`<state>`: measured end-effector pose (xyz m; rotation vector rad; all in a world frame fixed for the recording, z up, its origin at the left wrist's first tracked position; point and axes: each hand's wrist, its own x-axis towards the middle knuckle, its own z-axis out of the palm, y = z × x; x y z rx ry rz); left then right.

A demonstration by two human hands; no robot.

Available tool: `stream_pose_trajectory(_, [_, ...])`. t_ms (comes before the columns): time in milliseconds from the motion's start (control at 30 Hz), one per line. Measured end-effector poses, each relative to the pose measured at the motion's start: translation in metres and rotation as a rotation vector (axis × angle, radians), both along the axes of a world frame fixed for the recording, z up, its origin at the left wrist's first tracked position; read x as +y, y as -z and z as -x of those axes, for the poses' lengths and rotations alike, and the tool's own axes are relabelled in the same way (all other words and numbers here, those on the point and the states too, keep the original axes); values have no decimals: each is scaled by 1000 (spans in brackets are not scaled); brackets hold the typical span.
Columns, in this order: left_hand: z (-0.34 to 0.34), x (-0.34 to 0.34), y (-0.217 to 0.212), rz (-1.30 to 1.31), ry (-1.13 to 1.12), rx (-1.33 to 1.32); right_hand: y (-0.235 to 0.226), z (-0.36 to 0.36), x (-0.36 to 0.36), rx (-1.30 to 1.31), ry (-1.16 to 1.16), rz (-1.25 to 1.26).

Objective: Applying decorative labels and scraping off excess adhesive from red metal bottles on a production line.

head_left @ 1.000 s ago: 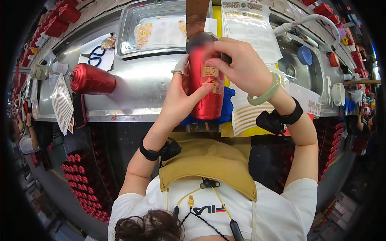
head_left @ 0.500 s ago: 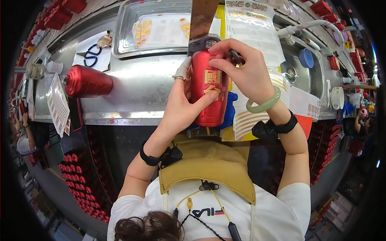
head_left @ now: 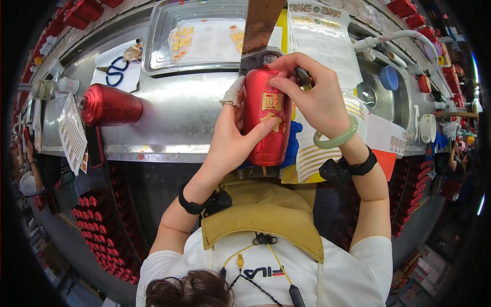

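Note:
A red bottle (head_left: 255, 146) with raised gold lettering on its front stands out at the bench's front edge, its neck against a brown bar-like stand. My left hand (head_left: 230, 128) is wrapped round its left side, thumb across the lower gold character; one finger wears a whitish cover. At the bottle's upper right, the thumb and forefinger of my right hand (head_left: 325, 100) touch the shoulder. A slim dark tool (head_left: 304, 78) is tucked in that hand's curled fingers; its kind is hard to make out. Blue cloth (head_left: 293, 143) lies beside the bottle.
On the left, another red bottle (head_left: 115, 105) lies on its side near blue-handled scissors (head_left: 117, 71). A metal tray (head_left: 149, 62) at the back holds gold stickers. Sticker sheets (head_left: 327, 61) lie to the right, before a sink (head_left: 378, 97). Many red bottles (head_left: 102, 230) stand below left.
My right fingers have shifted slightly on the bottle's shoulder, and the dark tool shows more clearly. The bottle is turned slightly to the right. My left hand keeps its grip.

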<state>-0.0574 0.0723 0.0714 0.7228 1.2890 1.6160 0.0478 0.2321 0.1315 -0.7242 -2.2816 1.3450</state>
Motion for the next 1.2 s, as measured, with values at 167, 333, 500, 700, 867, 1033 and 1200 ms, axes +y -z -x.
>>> stream_pose_trajectory(167, [-1,0,-4,-12,-3,-10,1,-1,1,12,-9,-26])
stream_pose_trajectory(333, [-2,0,-4,-13,-7,-13,2,0,1,20,-14,-45])
stream_pose_trajectory(500, [-1,0,-5,-8,0,10,3,2,1,77,12,-78])
stream_pose_trajectory(700, [-1,0,-2,-2,-6,-5,2,2,0,54,12,-72])
stream_pose_trajectory(867, [-1,1,0,-7,-11,-4,11,0,4,131,112,3])
stream_pose_trajectory(1033, [7,5,-5,-18,-39,-101,14,-17,-7,116,205,225])
stream_pose_trajectory(1200, [13,16,-2,-9,-6,-203,35,-21,-27,134,210,435])
